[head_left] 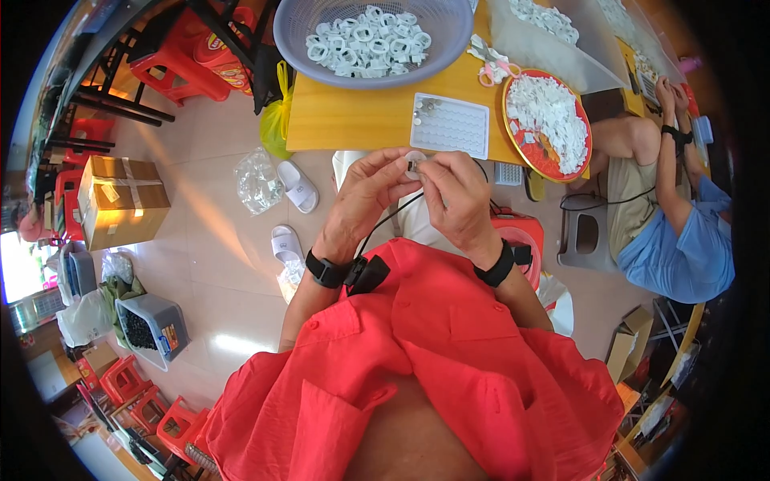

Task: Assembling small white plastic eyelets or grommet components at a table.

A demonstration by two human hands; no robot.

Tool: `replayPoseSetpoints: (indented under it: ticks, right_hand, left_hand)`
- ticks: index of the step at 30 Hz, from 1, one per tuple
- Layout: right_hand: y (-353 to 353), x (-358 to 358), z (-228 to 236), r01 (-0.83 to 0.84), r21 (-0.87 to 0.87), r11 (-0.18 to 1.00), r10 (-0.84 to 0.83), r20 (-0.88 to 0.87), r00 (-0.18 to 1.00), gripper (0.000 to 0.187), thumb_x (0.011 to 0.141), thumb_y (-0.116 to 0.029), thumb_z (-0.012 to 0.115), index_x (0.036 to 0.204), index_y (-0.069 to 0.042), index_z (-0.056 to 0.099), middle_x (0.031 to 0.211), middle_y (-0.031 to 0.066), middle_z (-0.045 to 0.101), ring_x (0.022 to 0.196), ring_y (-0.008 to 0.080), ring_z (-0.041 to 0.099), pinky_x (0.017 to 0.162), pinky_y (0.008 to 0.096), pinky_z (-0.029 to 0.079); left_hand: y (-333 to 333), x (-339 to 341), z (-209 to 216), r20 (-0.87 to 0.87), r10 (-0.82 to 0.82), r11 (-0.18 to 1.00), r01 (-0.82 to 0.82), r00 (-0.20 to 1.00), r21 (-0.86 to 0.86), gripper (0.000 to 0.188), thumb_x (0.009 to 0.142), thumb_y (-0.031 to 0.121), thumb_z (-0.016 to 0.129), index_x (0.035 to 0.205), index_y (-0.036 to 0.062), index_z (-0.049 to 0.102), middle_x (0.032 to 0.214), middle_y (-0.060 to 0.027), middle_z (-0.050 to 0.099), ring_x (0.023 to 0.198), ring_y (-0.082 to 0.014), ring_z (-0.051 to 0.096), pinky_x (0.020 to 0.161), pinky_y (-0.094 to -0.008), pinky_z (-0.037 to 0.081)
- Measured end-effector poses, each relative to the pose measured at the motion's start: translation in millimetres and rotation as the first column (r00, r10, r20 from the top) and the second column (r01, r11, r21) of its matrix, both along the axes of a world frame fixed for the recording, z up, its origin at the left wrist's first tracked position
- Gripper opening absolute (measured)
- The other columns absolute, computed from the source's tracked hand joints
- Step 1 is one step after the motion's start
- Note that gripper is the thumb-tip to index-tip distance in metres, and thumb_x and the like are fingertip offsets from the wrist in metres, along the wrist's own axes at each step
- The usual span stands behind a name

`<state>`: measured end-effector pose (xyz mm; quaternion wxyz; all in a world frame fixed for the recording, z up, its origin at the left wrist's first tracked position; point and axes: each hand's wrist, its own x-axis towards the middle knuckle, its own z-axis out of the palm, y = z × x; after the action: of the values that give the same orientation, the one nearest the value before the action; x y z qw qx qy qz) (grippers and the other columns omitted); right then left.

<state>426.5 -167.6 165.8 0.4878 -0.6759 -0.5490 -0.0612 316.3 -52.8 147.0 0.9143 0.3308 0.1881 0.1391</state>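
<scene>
A small white round plastic piece [415, 163] with a dark part in its middle is held up just off the table's front edge. My left hand [365, 192] pinches it from one side with thumb and fingers. On the other side, the fingertips of my right hand [459, 192] are closed on its rim. Beyond my hands lies a white tray of small cells [453, 132], with a few little discs along its left side. Farther back stands a lilac basin [375, 82] heaped with similar white ring pieces [369, 40].
On the yellow table [337, 120], a red round tray [579, 112] holds white bits, beside pink-handled scissors [488, 76]. A clear bin [553, 48] stands behind. To the right, another person [674, 232] sits working. Slippers [298, 188] and a cardboard box [120, 204] are on the floor at left.
</scene>
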Motion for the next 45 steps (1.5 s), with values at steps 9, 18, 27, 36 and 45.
replayPoseSetpoints:
  ticks: [9,18,27,36,45]
  right_hand:
    - [5,17,-1,0.076,-0.045,0.996,-0.085,-0.232,0.969,0.014,0.073,0.003,0.059,0.087,0.000,0.059,0.078,0.0120,0.056,0.064,0.0259,0.056,0.057,0.0323,0.044]
    - [54,47,-57,0.216,-0.259,0.941,-0.270,-0.195,0.943,0.010,0.072,-0.008,0.061,0.079,-0.001,0.062,0.074,0.0135,0.057,0.067,0.0312,0.057,0.060,0.0387,0.044]
    - [64,45,-66,0.284,-0.252,0.925,-0.300,-0.030,0.953,0.004,0.072,-0.006,0.058,0.071,-0.002,0.058,0.074,0.0129,0.056,0.066,0.0335,0.056,0.060,0.0422,0.043]
    - [26,18,1,0.028,-0.191,0.981,-0.124,-0.513,0.849,0.011,0.073,0.000,0.063,0.083,0.002,0.062,0.077,0.0090,0.062,0.063,0.0140,0.060,0.057,0.0243,0.046]
    - [11,-6,5,0.028,-0.066,0.997,-0.047,-0.306,0.951,0.011,0.072,0.004,0.062,0.082,-0.001,0.060,0.076,0.0096,0.059,0.064,0.0227,0.060,0.055,0.0287,0.048]
  left_hand:
    - [6,-9,-5,0.024,-0.004,0.999,0.005,1.000,-0.046,0.028,0.089,0.013,0.052,0.113,-0.0014,0.053,0.108,-0.0116,0.058,0.097,-0.0228,0.059,0.085,-0.0321,0.050]
    - [7,-11,-8,0.014,0.047,0.996,-0.046,0.999,-0.083,0.030,0.089,0.013,0.052,0.114,-0.0028,0.051,0.109,-0.0134,0.057,0.099,-0.0244,0.058,0.088,-0.0328,0.049]
    - [9,-16,-12,0.019,0.049,0.995,-0.047,0.999,-0.087,0.030,0.089,0.013,0.052,0.114,-0.0020,0.052,0.109,-0.0127,0.058,0.097,-0.0239,0.059,0.087,-0.0322,0.050]
    - [12,-17,-13,-0.025,0.026,0.998,-0.027,0.999,-0.049,0.027,0.089,0.013,0.052,0.113,-0.0005,0.053,0.106,-0.0110,0.059,0.093,-0.0211,0.061,0.082,-0.0300,0.051]
    - [3,-8,-3,-0.046,0.026,1.000,-0.026,0.999,0.003,0.024,0.088,0.012,0.053,0.110,0.0027,0.056,0.102,-0.0064,0.061,0.090,-0.0151,0.061,0.080,-0.0284,0.052]
